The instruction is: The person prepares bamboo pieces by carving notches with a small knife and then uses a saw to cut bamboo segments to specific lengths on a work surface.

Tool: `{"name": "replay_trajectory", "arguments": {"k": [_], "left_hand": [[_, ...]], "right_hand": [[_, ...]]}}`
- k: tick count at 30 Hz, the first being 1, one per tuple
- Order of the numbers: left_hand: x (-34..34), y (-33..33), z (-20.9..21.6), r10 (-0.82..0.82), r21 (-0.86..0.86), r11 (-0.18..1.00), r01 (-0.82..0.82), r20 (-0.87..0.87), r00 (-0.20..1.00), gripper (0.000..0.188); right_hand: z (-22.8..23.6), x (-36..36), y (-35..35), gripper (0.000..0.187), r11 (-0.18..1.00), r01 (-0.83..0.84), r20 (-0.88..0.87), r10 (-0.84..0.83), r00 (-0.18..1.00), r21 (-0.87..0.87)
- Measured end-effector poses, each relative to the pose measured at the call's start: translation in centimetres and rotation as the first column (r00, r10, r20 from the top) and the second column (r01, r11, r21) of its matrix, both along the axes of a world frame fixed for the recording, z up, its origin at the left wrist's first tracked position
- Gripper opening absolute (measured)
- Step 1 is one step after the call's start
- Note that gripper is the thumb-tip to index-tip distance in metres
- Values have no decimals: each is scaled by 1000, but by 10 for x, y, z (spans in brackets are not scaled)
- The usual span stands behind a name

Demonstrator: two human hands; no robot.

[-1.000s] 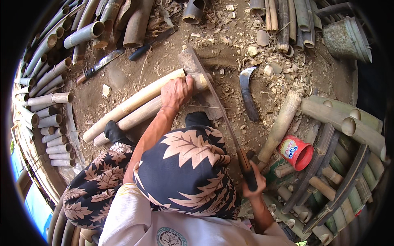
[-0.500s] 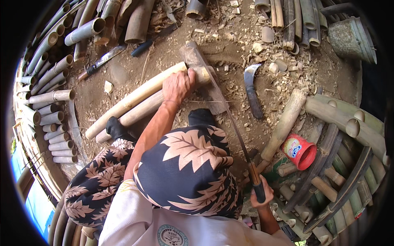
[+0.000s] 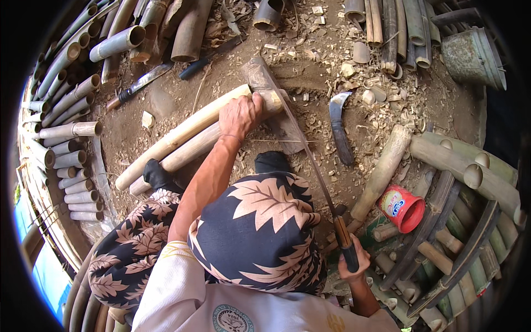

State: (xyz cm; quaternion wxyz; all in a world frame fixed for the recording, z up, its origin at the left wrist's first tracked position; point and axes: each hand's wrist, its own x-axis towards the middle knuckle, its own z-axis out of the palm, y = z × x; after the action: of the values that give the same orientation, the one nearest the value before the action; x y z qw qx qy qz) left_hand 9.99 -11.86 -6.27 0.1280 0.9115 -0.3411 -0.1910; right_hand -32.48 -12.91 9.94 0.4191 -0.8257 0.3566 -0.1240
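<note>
Two pale bamboo poles, an upper one (image 3: 182, 136) and a lower one (image 3: 193, 147), lie side by side, slanting up to the right. My left hand (image 3: 240, 115) is closed over them near their upper right ends, pressing on the lower pole. Beneath that end sits a flat wooden block (image 3: 293, 138). My right hand (image 3: 355, 260) is wrapped around the black and brown handle of a long saw (image 3: 316, 171). Its thin blade runs up and left, crossing the lower pole just right of my left hand. My dark-shod feet are beside the poles.
A curved sickle-like blade (image 3: 339, 127) lies right of the block; a long knife (image 3: 138, 87) rests at upper left. Wood chips litter the dirt floor. Cut bamboo pieces (image 3: 83, 129) are stacked left. A red tub (image 3: 406, 210) stands by bamboo at right, and a grey bucket (image 3: 470, 58) farther back.
The view has shifted slightly, and my knee appears a little farther right. Both hands keep their grips, and the saw still crosses the lower pole with hardly any visible movement.
</note>
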Motion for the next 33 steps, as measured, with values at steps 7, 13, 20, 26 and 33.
{"name": "replay_trajectory", "arguments": {"k": [7,13,20,26,33], "left_hand": [[-15,-7,9,-127,102,988,120,70,989,28],[-12,2,0,71,-56,996,-71,5,997,54],[-11,34,37,259,-691,710,-133,81,963,27],[-43,147,41,284,234,-203,-951,-915,-286,78],[32,232,-3,458,28,-577,-817,-816,-352,63]], "right_hand": [[-67,192,-68,51,999,48,303,-46,952,0],[-24,177,-62,54,985,89,309,-131,942,147],[15,92,-119,43,533,222,214,-78,974,-816],[-62,28,-211,44,630,332,168,-306,937,-702],[-53,51,-173,45,765,371,219,-299,929,-527]]}}
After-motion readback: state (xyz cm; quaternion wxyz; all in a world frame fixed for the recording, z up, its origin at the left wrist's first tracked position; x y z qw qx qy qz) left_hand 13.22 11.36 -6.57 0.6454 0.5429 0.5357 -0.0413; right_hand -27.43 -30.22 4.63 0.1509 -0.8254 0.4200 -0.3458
